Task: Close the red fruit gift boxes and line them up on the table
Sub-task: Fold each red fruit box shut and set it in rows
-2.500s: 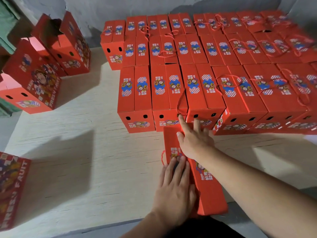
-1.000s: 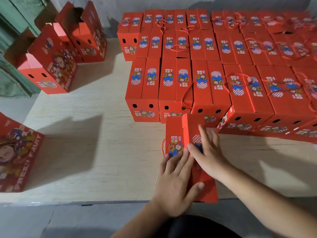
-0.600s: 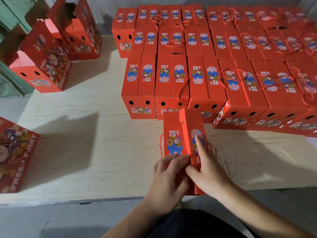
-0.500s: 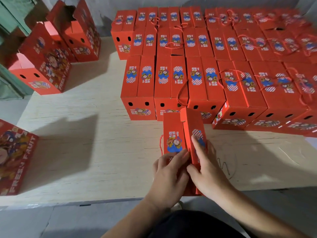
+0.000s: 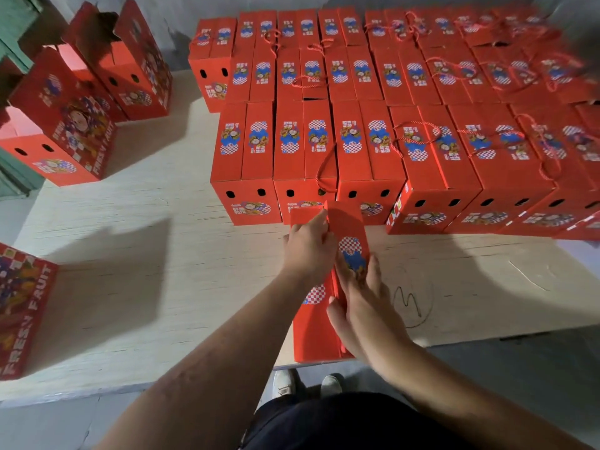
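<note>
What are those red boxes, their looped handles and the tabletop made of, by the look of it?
Red boxes: probably printed cardboard, matte; sharp fold creases, punched oval holes, thin flaps on the open box.
Looped handles: twisted red cord, judging by the spiral texture.
Tabletop: pale wood or plywood, seemingly unvarnished; fine straight grain and pen scribbles show.

Left hand (image 5: 308, 246) is gripping the red cardboard gift box's (image 5: 313, 332) left flap, right hand (image 5: 360, 293) is pressing its raised right flap
</note>
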Demonstrator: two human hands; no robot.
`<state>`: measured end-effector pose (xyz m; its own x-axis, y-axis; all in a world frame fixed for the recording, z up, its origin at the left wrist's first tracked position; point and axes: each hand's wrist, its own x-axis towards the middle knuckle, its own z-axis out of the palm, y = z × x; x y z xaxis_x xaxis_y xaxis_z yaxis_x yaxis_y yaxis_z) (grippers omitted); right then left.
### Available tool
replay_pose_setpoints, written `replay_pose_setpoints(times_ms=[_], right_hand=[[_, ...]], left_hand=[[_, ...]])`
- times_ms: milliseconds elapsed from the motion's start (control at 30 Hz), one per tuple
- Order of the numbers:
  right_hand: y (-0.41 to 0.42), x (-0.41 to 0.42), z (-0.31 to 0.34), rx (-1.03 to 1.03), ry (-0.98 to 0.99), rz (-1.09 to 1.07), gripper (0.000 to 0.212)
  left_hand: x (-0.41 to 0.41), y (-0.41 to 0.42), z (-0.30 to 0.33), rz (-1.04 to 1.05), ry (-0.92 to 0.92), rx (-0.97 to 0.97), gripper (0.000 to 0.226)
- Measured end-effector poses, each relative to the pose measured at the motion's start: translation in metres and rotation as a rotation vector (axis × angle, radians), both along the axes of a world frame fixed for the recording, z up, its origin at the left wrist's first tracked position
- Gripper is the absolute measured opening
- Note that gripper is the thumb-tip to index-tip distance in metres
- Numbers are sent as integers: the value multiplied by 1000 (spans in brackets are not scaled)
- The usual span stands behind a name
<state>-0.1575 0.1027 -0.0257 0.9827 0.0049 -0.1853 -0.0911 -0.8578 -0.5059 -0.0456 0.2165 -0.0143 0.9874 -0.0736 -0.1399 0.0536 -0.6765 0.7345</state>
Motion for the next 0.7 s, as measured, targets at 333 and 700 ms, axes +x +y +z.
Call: replay_pose_setpoints(times_ms=[333, 700], right_hand=[[-9, -10, 2, -76, 78, 161, 90], [0, -11, 4, -216, 86, 135, 81]], left_hand=[[-4, 12, -34, -230, -144, 316, 55], [-6, 13, -34, -199, -122, 348, 59]])
